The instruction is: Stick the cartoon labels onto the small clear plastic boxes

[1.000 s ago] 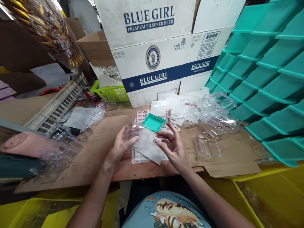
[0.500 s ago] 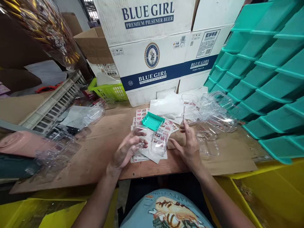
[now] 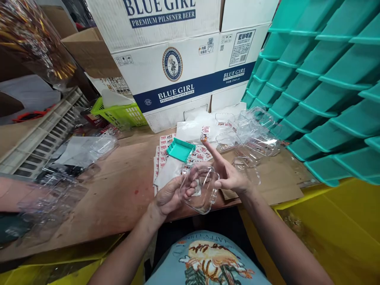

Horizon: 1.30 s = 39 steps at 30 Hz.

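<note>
L hand (image 3: 170,194) grips a clear plastic case (image 3: 204,198), fingers showing thru the plastic; case is tilted, held up over the front edge of the surface (image 3: 127,174), btwn both hands. R hand (image 3: 233,176) has its index finger stretched out w/ a small printed sticker (image 3: 205,131) at the tip; its thumb is at the case's R edge, but can't tell if that hand actually grips it.

Just beyond the hands: a small teal tray (image 3: 181,150) sits on printed sticker sheets (image 3: 164,147), w/ white paper (image 3: 190,130) behind. R of that, a loose pile of clear cases (image 3: 255,136), some w/ printed stickers; brown cardboard (image 3: 279,188) lies under the near part. Far R, teal trays (image 3: 320,85) stacked high. At back, a big white BLUE GIRL beer carton (image 3: 184,63) stands upright, w/ a lime-green basket (image 3: 123,115) just L of it. More clear plastic pieces (image 3: 56,202) lie on the L side of the surface, near a pink item (image 3: 10,192), cut off by the view edge. Yellow bin (image 3: 338,221) at lower R, below surface level.
</note>
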{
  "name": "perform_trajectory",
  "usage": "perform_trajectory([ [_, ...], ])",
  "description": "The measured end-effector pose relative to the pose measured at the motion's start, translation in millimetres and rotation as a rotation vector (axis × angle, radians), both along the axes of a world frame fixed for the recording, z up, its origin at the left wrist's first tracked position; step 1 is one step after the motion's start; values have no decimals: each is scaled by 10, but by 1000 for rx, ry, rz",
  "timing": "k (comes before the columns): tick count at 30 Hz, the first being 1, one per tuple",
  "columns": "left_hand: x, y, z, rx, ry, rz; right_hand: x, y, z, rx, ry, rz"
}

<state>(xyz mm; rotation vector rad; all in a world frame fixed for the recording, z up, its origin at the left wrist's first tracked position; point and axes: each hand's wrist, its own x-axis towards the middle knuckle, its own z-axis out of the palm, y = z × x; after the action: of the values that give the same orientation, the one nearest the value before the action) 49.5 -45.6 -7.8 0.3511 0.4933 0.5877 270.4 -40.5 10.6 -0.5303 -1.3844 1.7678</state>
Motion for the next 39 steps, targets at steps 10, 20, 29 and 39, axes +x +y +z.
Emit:
perform_trajectory([
  [10, 169, -296, 184, 193, -273, 170, 41, -27, 93, 100, 19, -230],
  [20, 229, -201, 153, 328, 146, 547, 3, -763, 39, -197, 120, -83],
  [29, 254, -281, 191, 363, 203, 470, -84, -776, -99, -288, 97, -51],
  [39, 245, -307, 185, 417, 287, 460, -100, -715, -89, -300, 83, -58],
])
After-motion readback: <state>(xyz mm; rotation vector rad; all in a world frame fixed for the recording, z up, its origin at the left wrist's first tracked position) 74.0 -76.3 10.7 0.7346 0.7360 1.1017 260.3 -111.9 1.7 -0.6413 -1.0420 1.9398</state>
